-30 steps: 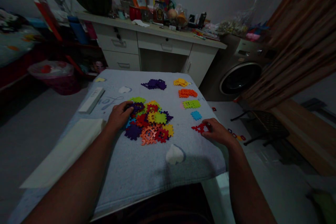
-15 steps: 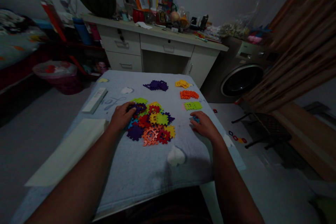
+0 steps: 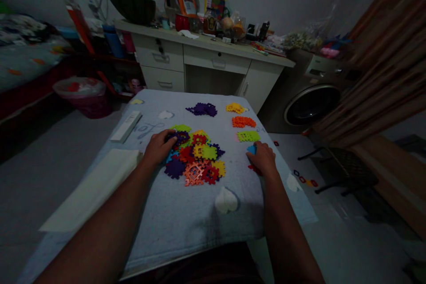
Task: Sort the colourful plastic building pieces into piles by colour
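Near the table's middle is a mixed pile of notched plastic building blocks (image 3: 196, 153), in red, purple, green, yellow, orange and blue. My left hand (image 3: 160, 146) rests at the pile's left side, its fingers closed on a purple block (image 3: 181, 137). To the right, my right hand (image 3: 264, 158) is low over the cloth with its fingers around a blue block (image 3: 252, 149). A red block (image 3: 254, 169) shows partly beneath that palm. Beyond it lie separate groups of green blocks (image 3: 248, 136), orange blocks (image 3: 243, 122), yellow blocks (image 3: 234, 108) and purple blocks (image 3: 203, 109).
A pale cloth (image 3: 186, 213) covers the table. A long white box (image 3: 126, 127) and a larger pale flat piece (image 3: 96, 191) lie along the left side. Behind stand a cluttered desk (image 3: 163, 69) and a washing machine (image 3: 309, 91); a stool (image 3: 346, 168) is at right.
My right hand has shifted slightly right; more of the blue block shows, and a red block has come into sight under the palm. My left hand stays at the pile. The view has shifted slightly.
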`<act>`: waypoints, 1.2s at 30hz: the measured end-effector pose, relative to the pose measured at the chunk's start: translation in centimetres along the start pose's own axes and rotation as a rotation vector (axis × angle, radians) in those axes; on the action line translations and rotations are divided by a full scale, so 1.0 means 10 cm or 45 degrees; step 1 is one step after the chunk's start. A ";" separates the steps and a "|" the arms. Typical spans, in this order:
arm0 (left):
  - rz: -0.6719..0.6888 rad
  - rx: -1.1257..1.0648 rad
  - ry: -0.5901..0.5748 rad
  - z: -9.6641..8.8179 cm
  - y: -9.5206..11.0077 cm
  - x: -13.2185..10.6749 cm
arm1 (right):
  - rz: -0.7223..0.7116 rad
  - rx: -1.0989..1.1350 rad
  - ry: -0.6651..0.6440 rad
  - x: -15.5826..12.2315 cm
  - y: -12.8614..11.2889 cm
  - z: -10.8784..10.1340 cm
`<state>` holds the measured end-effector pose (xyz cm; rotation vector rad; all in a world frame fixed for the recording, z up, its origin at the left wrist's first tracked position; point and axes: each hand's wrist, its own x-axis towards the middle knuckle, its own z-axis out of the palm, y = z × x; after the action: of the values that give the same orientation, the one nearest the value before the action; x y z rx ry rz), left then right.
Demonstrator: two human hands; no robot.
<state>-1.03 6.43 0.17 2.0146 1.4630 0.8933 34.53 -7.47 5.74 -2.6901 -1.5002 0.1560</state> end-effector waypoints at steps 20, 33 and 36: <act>-0.032 -0.048 0.035 0.01 -0.01 -0.02 | -0.566 0.501 0.294 -0.10 -0.36 0.09; -0.013 -0.048 0.028 0.03 -0.05 -0.01 | -1.083 0.400 -0.048 -0.22 -0.93 0.12; -0.019 -0.051 0.027 0.03 -0.06 -0.01 | -1.065 0.470 0.019 -0.10 -0.87 0.06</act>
<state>-1.26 6.49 -0.49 1.9686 1.4587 0.9333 26.60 -3.78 6.08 -1.6206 -2.1716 0.3178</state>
